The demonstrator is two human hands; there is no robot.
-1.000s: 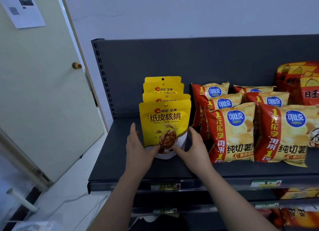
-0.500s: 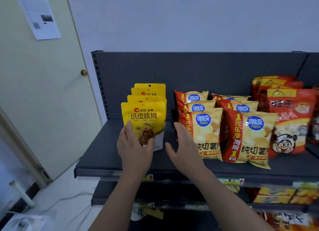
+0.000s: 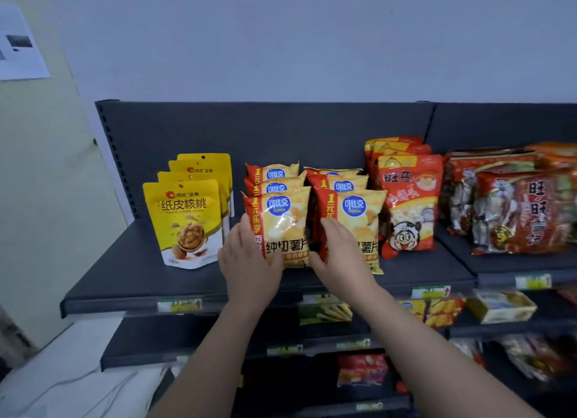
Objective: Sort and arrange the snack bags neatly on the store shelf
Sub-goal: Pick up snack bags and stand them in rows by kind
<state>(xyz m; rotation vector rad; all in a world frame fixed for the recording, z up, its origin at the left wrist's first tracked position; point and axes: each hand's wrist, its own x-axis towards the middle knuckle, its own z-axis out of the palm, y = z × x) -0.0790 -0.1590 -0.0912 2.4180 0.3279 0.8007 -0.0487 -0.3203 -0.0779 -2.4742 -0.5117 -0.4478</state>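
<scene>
Since half a second ago we have swung both hands rightward, off the walnut pouches and onto the potato-chip rows. Nearest us, our left hand lies with straight fingers flat against the left edge of the front-left chip bag, thumb at its lower front. Our right hand stands with fingers likewise extended in the gap on that bag's right, overlapping the front-right chip bag. Neither hand is curled round anything, so we judge this a bracketing press, not a grip. That front-left bag stands upright, long axis vertical, directly between our palms near the front of the top shelf, both hands about equally close. Behind it the row runs back in two more bags. The walnut pouches stand to the left, apart from the chips; the red Wangzai bags sit just beside them on the right.
</scene>
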